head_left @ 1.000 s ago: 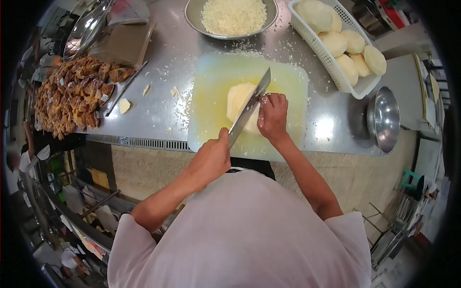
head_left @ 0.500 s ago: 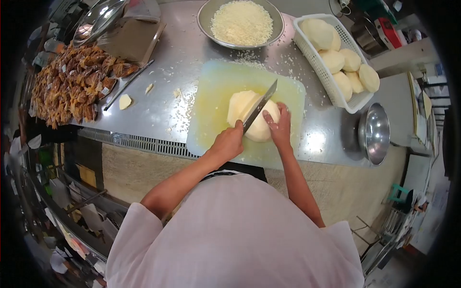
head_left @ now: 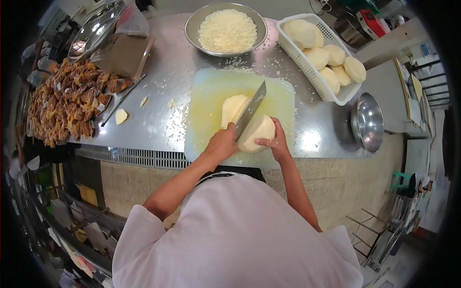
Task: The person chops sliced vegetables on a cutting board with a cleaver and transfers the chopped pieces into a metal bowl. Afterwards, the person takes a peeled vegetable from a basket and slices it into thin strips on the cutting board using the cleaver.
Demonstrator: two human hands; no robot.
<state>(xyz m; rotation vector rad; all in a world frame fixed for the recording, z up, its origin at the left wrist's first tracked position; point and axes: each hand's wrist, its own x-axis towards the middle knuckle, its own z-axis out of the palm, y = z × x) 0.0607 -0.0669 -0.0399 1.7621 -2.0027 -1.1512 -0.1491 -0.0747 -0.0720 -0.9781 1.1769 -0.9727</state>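
My left hand (head_left: 222, 145) is closed round the handle of a cleaver (head_left: 251, 108), its blade pointing up and to the right over the yellow-green cutting board (head_left: 204, 86). Slices of a pale, peeled vegetable (head_left: 234, 106) lie on the board left of the blade. To the right of the blade, my right hand (head_left: 277, 140) grips the larger pale piece (head_left: 258, 135), thumb on its near face and fingers round its right side. This piece is tilted, its flat side toward the blade.
A bowl of pale chopped bits (head_left: 227, 31) stands behind the board. At the back right is a white basket (head_left: 312, 77) of peeled vegetables, with a metal bowl (head_left: 368, 122) in front. Brown bagged food (head_left: 62, 105), a thin rod (head_left: 123, 101) and a small offcut (head_left: 121, 116) lie left.
The larger piece has come away from the slices and tilted, with a gap now at the blade. My right hand has moved from beside the blade to the piece's outer right side.
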